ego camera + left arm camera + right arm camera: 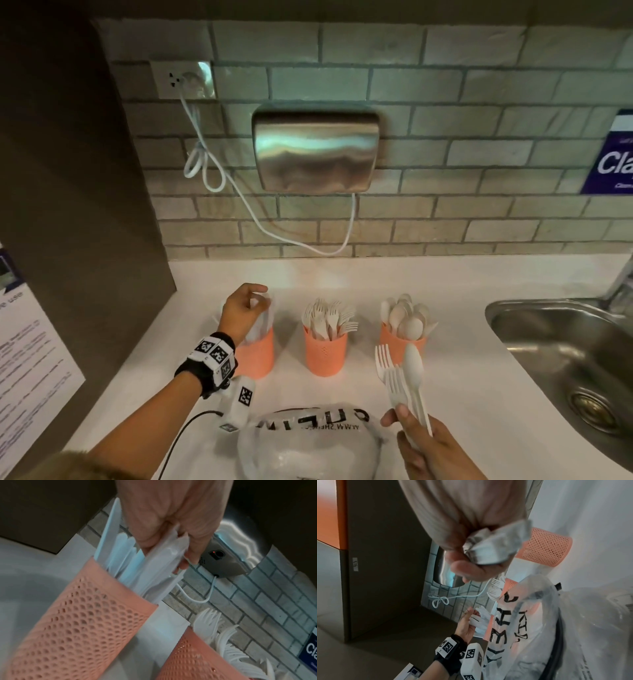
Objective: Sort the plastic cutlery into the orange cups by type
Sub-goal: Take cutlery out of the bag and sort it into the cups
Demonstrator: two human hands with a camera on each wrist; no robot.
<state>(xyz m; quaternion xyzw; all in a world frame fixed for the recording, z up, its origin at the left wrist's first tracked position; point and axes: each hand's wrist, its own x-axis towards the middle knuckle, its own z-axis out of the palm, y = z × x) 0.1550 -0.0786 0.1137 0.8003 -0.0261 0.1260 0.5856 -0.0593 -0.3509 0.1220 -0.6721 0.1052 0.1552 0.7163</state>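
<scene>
Nearest to the person, a clear plastic bag [308,442] with black letters lies on the white counter [462,404]. Just to its right, the right hand [431,448] holds a small bunch of white cutlery [404,380], its fingers curled around the handles: two forks and one spoon stand up from the fist, and their heads reach in front of the right cup. Farther on, three orange cups stand in a row on the counter, apart from each other. The left cup [257,353] holds white knives [130,561], the middle cup [325,353] is full of forks [330,317], and the right cup [394,339] is full of spoons [407,317]. The left hand [245,308], with a black wrist strap carrying square markers, is over the left cup; in the left wrist view its thumb and fingers pinch the tops of some knives whose lower ends are inside this cup. To the right, a steel sink [565,359] is set in the counter. Behind everything is a brick-tiled wall with a steel hand dryer [315,150], whose white cable [239,195] goes up to a socket [178,80].
</scene>
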